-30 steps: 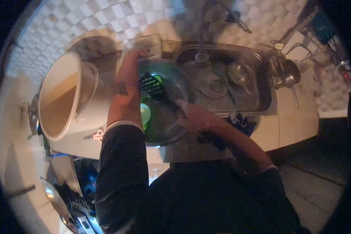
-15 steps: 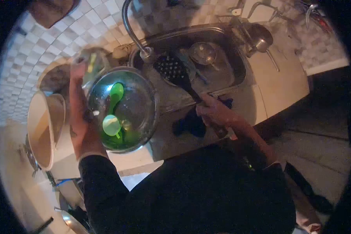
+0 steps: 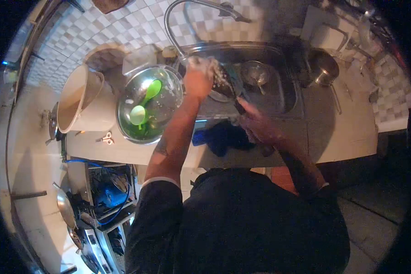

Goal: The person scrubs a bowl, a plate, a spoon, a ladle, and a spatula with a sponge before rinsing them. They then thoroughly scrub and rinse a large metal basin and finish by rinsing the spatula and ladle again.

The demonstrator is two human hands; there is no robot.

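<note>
Right hand [image 3: 256, 124] clenched on slotted spatula [image 3: 226, 86] over sink [image 3: 278, 96], left side; sudsy left hand [image 3: 199, 75] at far end, grip unclear. Looks like scrubbing; needs steady right hold next.

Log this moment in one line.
right hand: holding black utensil by handle | left hand: at its head | green spoon: lying in bowl beside sink
</note>
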